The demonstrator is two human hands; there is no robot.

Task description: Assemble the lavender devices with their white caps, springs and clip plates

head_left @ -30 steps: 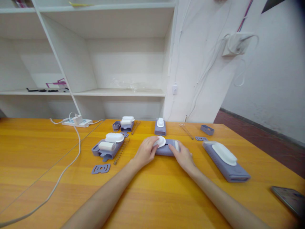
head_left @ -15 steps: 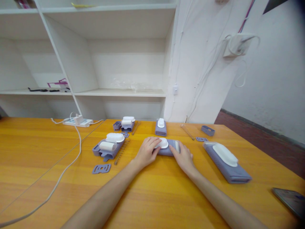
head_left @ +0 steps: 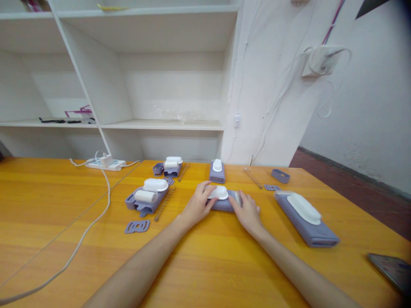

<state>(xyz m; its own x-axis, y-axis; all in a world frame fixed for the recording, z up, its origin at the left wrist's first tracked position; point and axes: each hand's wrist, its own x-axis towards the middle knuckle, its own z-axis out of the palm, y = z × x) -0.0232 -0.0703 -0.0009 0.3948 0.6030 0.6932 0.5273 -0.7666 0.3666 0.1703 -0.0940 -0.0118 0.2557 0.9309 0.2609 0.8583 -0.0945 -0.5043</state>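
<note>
While both bare forearms reach out over the orange wooden table in the head view, the hands meet at a flat lavender plastic case lying near the middle of the table, a little to the far side. The left hand is closed on the case's left end, fingers curled over the white oval cap on top and thumb at the near edge. The right hand lies palm down on the case's right end with fingers spread; whether it grips or only rests there I cannot tell. The two hands are close together, apart only by the bit of case showing between them.

Right of the hands lies a longer lavender case with a white oval lid, and at the near right edge a dark flat phone. Just beyond the held case stands a small lavender block with a white knob. To the left sits an open lavender case holding a white roller, a thin metal spring beside it and a flat lavender cut-out plate nearer. Farther left, a white power strip sits by the white shelf unit, its white cable trailing towards the near left corner
</note>
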